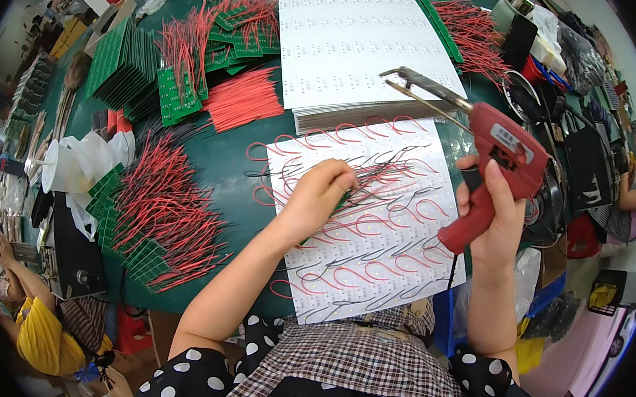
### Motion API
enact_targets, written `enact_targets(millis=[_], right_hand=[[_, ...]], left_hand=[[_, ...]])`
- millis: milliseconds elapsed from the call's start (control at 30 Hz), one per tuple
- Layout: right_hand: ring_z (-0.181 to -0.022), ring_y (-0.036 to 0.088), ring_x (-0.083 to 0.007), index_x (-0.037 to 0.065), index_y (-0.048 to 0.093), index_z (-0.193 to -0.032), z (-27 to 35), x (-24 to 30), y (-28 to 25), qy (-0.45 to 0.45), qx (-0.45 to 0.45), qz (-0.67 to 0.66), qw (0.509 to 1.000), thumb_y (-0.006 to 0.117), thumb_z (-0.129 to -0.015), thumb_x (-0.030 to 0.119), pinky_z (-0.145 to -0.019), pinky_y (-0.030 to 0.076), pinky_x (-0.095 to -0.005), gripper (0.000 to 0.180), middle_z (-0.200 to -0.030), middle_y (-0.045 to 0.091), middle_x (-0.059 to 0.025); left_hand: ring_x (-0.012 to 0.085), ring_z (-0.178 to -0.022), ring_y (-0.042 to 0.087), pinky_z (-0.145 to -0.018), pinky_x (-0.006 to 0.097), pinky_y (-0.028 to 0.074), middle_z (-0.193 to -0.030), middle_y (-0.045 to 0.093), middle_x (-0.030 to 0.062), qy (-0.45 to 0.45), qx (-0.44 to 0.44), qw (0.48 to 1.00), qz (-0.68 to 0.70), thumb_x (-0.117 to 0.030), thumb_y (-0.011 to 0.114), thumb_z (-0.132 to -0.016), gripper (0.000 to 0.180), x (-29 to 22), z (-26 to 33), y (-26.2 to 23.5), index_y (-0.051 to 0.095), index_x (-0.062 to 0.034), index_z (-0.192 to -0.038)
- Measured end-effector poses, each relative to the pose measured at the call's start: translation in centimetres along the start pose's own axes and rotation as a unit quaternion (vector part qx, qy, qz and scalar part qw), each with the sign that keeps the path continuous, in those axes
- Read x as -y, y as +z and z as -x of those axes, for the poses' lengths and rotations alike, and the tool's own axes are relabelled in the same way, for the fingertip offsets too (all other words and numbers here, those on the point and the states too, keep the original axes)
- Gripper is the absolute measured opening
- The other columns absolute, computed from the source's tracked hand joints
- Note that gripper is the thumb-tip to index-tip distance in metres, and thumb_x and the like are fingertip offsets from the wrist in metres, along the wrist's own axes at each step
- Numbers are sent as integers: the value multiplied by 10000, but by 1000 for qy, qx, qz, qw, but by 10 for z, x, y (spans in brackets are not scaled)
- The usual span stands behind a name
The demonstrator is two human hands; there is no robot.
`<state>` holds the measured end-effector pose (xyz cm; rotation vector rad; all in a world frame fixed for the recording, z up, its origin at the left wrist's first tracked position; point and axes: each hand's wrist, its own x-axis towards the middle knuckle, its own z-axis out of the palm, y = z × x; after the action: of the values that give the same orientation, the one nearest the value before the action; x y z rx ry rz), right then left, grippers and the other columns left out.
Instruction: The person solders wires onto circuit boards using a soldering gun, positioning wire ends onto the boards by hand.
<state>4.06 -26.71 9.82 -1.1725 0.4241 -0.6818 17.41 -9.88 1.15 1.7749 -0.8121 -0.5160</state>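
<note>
My right hand (pixel 496 206) is wrapped round the handle of a red soldering gun (pixel 510 151), its long metal tip raised and pointing left over the paper stack. My left hand (pixel 320 195) is closed, palm down, over a white LED circuit sheet (pixel 371 282). Beneath its fingers show bits of a green circuit board (pixel 343 199), mostly hidden, with red and black wires (pixel 388 176) fanning out to the right. Rows of looped red wires (pixel 364 229) and dark wires stand across the white sheet.
A thick stack of white sheets (pixel 365 48) lies behind. Left are red wire bundles (pixel 243 100), stacked green boards (pixel 122 60) and a wired board pile (pixel 169 212). More wired boards (pixel 468 38) lie far right. Co-workers (pixel 49 326) sit at both sides.
</note>
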Motion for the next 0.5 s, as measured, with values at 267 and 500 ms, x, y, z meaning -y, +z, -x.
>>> enact_targets(millis=[267,500], right_hand=[[-521,538,-106,-12,518,-1036,-15,-30,5,73,19,-40,996,573,-830,152,-431,418,-211,269,-838,624,-121],[-543,543,-101,-14,520,-1046,-4,-47,-6,138,42,-9,990,597,-812,138,-463,429,-212,290,-850,628,-114]], left_hand=[[35,-579,442,-520,184,344,-649,523,-20,-113,-57,986,109,-87,537,-841,150,-11,-9,-21,622,31,-876],[88,-561,485,-527,232,375,-621,559,38,-103,-143,980,-90,-76,597,-740,125,6,-12,-23,625,37,-785]])
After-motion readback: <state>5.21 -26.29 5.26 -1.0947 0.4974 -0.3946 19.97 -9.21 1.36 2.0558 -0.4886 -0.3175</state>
